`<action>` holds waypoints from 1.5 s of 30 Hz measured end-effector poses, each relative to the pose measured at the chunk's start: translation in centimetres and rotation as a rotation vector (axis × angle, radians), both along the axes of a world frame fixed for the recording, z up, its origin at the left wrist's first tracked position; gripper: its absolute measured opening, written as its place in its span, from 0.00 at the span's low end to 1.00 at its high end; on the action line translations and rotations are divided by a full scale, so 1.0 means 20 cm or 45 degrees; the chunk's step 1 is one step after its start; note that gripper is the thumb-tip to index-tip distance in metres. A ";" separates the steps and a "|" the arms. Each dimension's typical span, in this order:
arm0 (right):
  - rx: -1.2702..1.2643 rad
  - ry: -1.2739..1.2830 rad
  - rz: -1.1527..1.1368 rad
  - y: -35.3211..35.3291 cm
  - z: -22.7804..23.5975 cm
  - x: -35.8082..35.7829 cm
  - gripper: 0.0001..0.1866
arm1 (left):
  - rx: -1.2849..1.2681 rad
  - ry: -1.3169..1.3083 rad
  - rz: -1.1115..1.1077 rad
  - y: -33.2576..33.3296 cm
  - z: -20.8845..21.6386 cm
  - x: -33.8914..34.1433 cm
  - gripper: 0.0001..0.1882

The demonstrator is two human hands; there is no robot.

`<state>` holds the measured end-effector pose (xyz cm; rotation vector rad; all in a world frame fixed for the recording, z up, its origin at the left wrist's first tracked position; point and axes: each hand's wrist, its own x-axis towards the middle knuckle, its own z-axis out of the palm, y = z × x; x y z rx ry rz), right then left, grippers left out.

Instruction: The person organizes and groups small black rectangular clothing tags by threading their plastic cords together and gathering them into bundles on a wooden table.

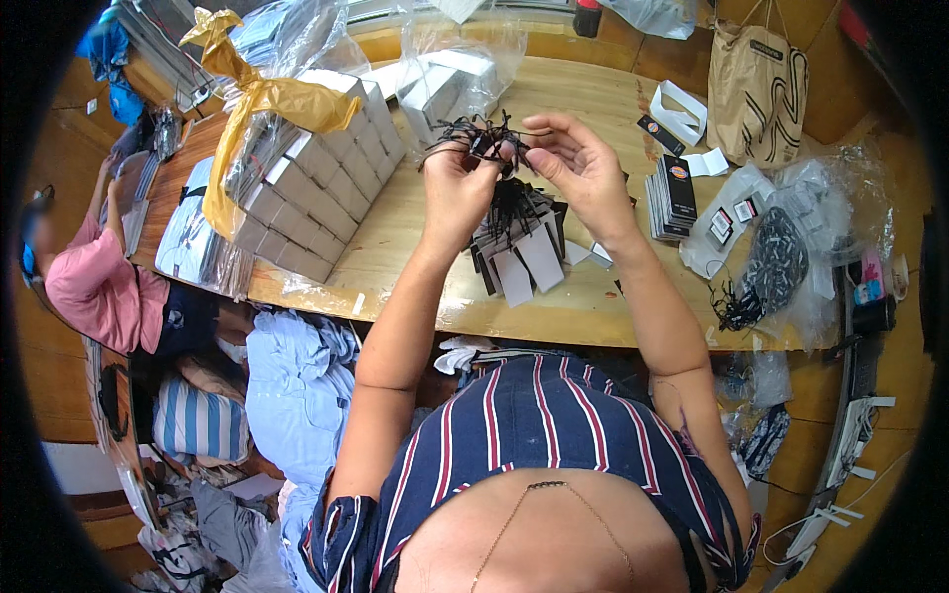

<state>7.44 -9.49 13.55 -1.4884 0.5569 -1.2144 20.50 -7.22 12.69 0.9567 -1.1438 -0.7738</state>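
Over the table, my left hand (461,190) is closed around a bunch of black tag strings (484,135), whose loose ends stick out above the fingers. My right hand (585,176) is just right of the bunch, its fingers curved and the thumb apart from them; nothing shows clearly between them. Below my hands lies a fanned pile of hang tags (514,267), some pale and some dark, with more black strings (516,206) heaped on top. Part of this pile is hidden by my left hand and wrist.
White boxes (306,208) are stacked at left under a yellow plastic bag (287,104). Black tags (674,196) stand stacked at right, near a clear bag of black strings (776,252) and a brown paper bag (756,94). A co-worker in pink (104,287) is at far left.
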 end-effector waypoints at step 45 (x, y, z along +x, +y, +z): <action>-0.632 0.505 -0.264 -0.06 0.12 0.07 0.07 | 0.354 -0.232 -0.463 -0.03 0.03 0.04 0.08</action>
